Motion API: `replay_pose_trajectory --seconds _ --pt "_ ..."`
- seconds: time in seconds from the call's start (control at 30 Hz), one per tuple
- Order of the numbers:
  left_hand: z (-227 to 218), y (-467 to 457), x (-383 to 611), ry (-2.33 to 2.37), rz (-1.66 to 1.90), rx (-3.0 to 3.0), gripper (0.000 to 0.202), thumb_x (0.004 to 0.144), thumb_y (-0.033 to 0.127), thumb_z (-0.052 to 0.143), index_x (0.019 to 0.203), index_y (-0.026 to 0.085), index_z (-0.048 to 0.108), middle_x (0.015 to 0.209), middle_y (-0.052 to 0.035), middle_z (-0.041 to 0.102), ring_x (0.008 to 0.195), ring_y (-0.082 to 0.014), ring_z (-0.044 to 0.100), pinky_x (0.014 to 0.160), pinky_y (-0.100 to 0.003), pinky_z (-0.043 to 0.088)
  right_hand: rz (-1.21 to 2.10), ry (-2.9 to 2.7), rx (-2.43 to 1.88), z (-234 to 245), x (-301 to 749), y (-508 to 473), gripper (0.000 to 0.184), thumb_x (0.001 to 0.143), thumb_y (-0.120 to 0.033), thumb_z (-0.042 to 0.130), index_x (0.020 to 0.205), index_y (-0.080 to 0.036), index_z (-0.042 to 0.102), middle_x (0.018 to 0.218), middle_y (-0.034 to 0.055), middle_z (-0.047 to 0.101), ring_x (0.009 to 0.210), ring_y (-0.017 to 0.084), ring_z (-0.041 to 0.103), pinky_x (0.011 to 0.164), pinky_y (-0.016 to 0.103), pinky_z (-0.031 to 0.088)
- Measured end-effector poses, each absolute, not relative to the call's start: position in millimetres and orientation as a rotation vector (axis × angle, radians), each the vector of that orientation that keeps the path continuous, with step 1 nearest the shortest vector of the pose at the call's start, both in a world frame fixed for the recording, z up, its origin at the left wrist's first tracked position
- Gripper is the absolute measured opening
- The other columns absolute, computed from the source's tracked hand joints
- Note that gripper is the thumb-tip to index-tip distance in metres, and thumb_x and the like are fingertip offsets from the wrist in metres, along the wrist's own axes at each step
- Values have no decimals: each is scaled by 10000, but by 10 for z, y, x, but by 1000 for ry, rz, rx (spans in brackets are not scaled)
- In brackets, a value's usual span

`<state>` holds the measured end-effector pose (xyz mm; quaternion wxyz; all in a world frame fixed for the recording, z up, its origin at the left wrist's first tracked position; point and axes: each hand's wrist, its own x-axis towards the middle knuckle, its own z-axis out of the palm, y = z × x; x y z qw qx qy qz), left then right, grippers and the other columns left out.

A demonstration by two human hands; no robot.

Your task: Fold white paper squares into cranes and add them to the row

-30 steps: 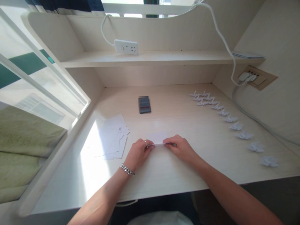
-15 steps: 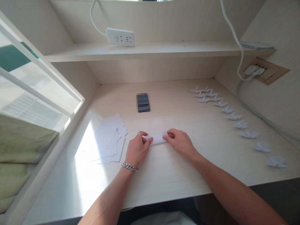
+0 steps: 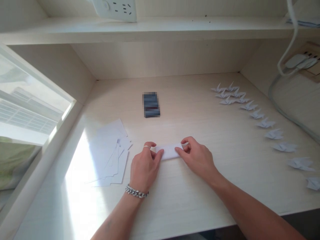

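A folded strip of white paper (image 3: pixel 169 151) lies low over the desk between my two hands. My left hand (image 3: pixel 146 165), with a ring and a chain bracelet, pinches its left end between thumb and fingers. At the opposite end my right hand (image 3: pixel 197 155) grips the paper the same way, thumb on the near side. Loose white paper sheets (image 3: pixel 107 150) are piled left of my left hand. Off to the right, several folded paper cranes (image 3: pixel 265 123) stand in a line running from the back toward the front edge.
Behind the hands lies a dark, pixelated object (image 3: pixel 151 105). A shelf (image 3: pixel 160 35) crosses above the desk (image 3: pixel 185 193), holding a white power strip (image 3: pixel 116 10). Cables (image 3: pixel 287 115) hang along the right wall near a socket (image 3: pixel 312 63). A window frame (image 3: pixel 58 123) borders the left.
The camera view has tilted down and come closer, so the desk fills more of the picture. Both hands keep their hold on the paper, with little other visible movement.
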<state>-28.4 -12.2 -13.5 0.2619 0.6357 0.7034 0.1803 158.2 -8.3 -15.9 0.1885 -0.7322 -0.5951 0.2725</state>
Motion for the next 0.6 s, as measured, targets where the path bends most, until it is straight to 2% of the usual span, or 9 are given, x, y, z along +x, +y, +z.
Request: replay_pose_trajectory --seconds 0.2,0.4,0.6 --pt "-141 -111 -265 1953 445 1707 303 854 477 543 1014 221 565 673 -8 706 680 -241 667 601 -325 394 735 -1671 -2097 -165 1564 -71 218 790 -463 634 852 -260 585 732 -7 698 641 191 614 554 292 301" --pt "-92 -118 -244 2006 367 1667 288 871 472 517 1021 236 583 738 5 727 745 -233 674 654 -332 414 745 -1687 -2082 -77 1569 -76 210 789 -465 622 845 -263 607 740 -30 704 678 186 637 579 281 344" --pt "-65 -112 -237 2013 347 1622 332 860 489 529 1064 234 591 749 4 734 765 -238 675 692 -347 430 735 -1745 -2075 -61 1571 -82 126 800 -413 613 816 -292 645 717 -60 702 659 160 624 575 270 359"
